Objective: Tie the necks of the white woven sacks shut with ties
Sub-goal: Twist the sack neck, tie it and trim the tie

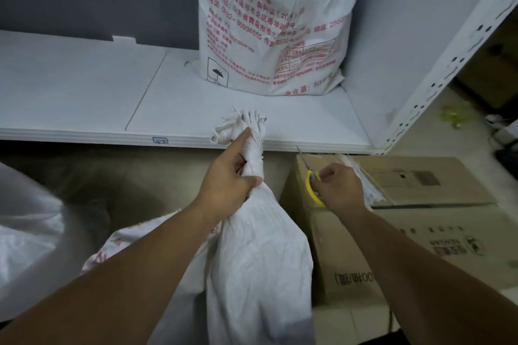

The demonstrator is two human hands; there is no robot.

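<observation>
A white shelf point(84, 109) runs beneath a grey wall. Before it stands the sack point(260, 246). Its neck point(253, 145) is twisted and gripped in the left hand point(227, 176), and we see no tie on it. The right hand point(339, 187) curls round yellow scissors point(312, 185) beside the ties point(364, 182) on a cardboard box point(420, 232). Next, we judge: fetch one tie and wrap the neck without slackening the grip.

Head-worn view, close, forward and down
</observation>
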